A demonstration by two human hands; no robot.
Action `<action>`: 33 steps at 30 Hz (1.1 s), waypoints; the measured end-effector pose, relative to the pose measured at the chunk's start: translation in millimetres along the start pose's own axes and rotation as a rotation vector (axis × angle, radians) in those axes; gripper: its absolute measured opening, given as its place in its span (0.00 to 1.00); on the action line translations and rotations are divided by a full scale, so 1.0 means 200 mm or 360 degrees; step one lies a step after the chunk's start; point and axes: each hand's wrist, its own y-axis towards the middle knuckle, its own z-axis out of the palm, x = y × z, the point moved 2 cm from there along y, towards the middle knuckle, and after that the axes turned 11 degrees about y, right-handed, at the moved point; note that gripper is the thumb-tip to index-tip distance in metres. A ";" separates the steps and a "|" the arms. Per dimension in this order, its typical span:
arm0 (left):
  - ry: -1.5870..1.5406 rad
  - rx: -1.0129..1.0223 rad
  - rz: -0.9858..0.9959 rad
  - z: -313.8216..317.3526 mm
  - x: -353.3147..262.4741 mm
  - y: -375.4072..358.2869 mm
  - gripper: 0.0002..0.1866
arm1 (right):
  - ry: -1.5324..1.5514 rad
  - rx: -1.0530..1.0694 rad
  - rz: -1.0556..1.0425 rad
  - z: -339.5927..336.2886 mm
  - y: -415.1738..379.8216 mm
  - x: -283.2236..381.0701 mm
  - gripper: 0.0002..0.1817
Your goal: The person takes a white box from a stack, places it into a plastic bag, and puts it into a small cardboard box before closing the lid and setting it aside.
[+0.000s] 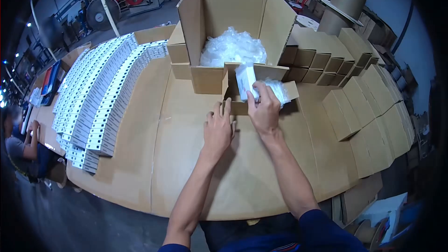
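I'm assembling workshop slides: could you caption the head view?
Right hand gripping a white box at a small open carton, left hand by the carton's near edge.

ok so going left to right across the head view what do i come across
seated person → rows of white boxes → left hand → right hand gripping a small white box → stacked brown boxes
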 end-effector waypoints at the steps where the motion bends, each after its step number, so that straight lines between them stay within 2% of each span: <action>1: 0.0020 -0.0044 0.0000 0.01 0.00 0.00 0.42 | -0.0022 0.0024 0.0029 0.03 -0.02 -0.02 0.08; 8: 0.0008 0.0182 -0.0080 -0.07 -0.01 0.02 0.39 | -0.0295 0.0355 0.0229 0.12 -0.08 -0.14 0.08; 18: -0.0010 0.0093 -0.0026 -0.07 0.03 0.02 0.39 | -0.0623 0.0507 0.0460 0.21 -0.05 -0.14 0.06; 22: -0.0023 0.0070 -0.0024 -0.05 0.04 0.01 0.40 | -0.0509 0.0530 0.0528 0.18 -0.06 -0.09 0.08; 23: -0.0044 0.0089 -0.0033 -0.06 0.04 0.01 0.40 | -0.0525 0.0610 0.0646 0.17 -0.07 -0.07 0.11; 26: -0.0155 0.0165 -0.0032 -0.09 0.05 -0.01 0.42 | -0.0651 0.0536 0.0432 0.18 -0.14 -0.05 0.15; 27: -0.0229 0.0169 -0.0021 -0.10 0.07 -0.02 0.42 | -0.0683 0.0646 0.0547 0.17 -0.13 0.00 0.19; 28: -0.0301 0.0170 -0.0012 -0.12 0.10 -0.03 0.42 | -0.0741 0.0605 0.0469 0.18 -0.15 0.02 0.20; 30: -0.0555 0.0056 -0.0089 -0.21 0.21 -0.06 0.37 | -0.0852 0.0510 0.0325 0.20 -0.19 0.05 0.22; 32: -0.0789 0.0058 -0.0266 -0.29 0.38 -0.05 0.33 | -0.0501 0.0309 0.0379 0.23 -0.14 0.18 0.24; 33: -0.0705 -0.0133 -0.0315 -0.32 0.48 -0.03 0.24 | -0.0323 0.0214 0.0401 0.25 -0.10 0.24 0.25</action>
